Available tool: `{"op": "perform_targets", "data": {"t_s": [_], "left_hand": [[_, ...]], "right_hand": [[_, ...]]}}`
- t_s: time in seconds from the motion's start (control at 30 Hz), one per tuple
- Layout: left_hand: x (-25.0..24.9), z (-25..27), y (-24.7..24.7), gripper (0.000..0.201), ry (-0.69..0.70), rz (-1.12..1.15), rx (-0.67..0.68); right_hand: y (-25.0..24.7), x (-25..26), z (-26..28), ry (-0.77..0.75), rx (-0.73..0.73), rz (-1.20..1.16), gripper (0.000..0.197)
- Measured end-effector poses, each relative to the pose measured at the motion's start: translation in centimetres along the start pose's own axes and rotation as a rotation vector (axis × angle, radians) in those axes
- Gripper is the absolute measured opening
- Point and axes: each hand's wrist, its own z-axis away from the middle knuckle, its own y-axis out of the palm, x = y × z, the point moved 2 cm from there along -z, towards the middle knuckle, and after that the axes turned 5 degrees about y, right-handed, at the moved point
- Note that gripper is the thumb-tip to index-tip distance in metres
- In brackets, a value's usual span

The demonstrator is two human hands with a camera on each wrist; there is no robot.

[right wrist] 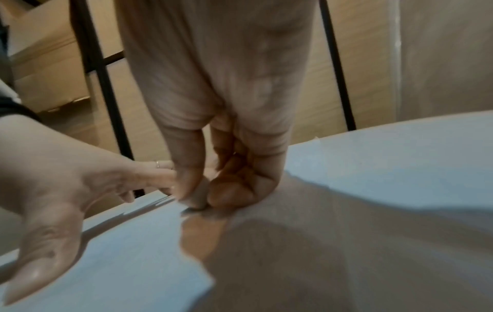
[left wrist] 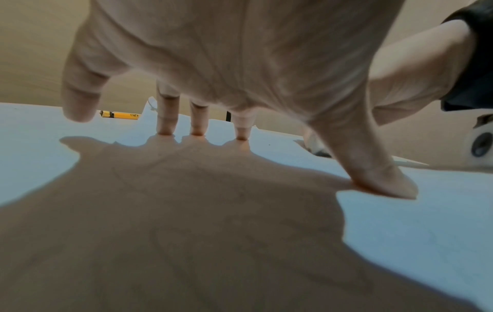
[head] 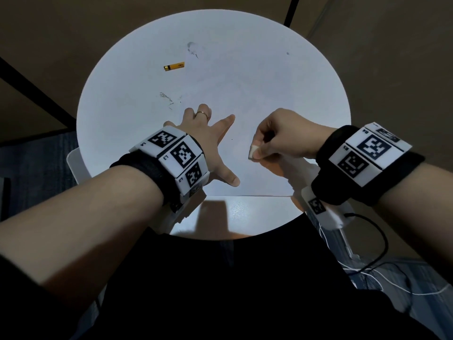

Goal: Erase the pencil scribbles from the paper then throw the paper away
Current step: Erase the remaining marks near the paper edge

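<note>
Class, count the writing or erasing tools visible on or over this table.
2: a yellow pencil stub lying far left on the table, and a white eraser pinched in the right hand over the paper.

A round white table [head: 117, 133] with a smooth, faintly glossy top carries everything here. A white sheet of paper [head: 245, 89] lies flat across its middle and right side, its near edge running parallel to the person. A short yellow pencil stub with a brass-coloured ferrule [head: 174, 66] lies on the table left of the sheet. Dark eraser crumbs [head: 166, 98] are scattered beside the paper's left edge.
</note>
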Motion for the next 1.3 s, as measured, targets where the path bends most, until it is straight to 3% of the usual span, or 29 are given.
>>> {"op": "perform_targets", "data": {"t_s": [0.07, 0.13, 0.23, 0.3, 0.43, 0.53, 0.63, 0.83, 0.93, 1.03, 1.3], "left_hand": [[0.1, 0.2, 0.0, 0.127, 0.0, -0.009, -0.001], [0.4, 0.4, -0.1, 0.127, 0.005, -0.012, -0.004], [1.2, 0.6, -0.2, 0.128, 0.029, 0.036, -0.018], [1.9, 0.7, -0.2, 0.131, 0.044, 0.053, -0.017], [2.3, 0.9, -0.1, 0.134, 0.072, 0.064, -0.023], [2.3, 0.7, 0.0, 0.138, 0.08, 0.055, -0.035], [2.3, 0.7, 0.0, 0.138, 0.088, 0.057, -0.042], [4.2, 0.4, -0.7, 0.109, 0.091, 0.255, -0.117], [4.8, 0.1, -1.0, 0.108, 0.11, 0.214, -0.112], [4.7, -0.3, -0.8, 0.117, 0.124, 0.162, -0.082], [4.7, -0.7, -0.2, 0.129, 0.106, 0.133, 0.003]], "right_hand": [[-0.3, -0.1, 0.1, 0.025, -0.082, -0.136, 0.006], [-0.4, 0.0, 0.5, 0.015, -0.015, -0.233, 0.005], [0.2, 0.5, 1.0, -0.05, 0.139, -0.045, 0.01], [0.6, 0.6, 0.7, -0.062, 0.109, 0.131, 0.013], [-0.1, 0.5, 0.3, -0.009, -0.037, 0.049, 0.01], [0.4, 0.8, 0.8, -0.015, 0.099, -0.113, 0.007], [1.1, 0.9, 0.8, -0.029, 0.113, 0.053, 0.012], [-1.3, 1.6, -0.3, 0.075, 0.023, 0.058, 0.004], [-3.5, 3.2, -2.1, 0.015, -0.124, -0.002, 0.007], [-3.1, 5.1, -4.4, -0.039, -0.201, 0.143, 0.019], [0.0, 6.6, -6.4, -0.152, -0.047, 0.191, 0.008]]}}
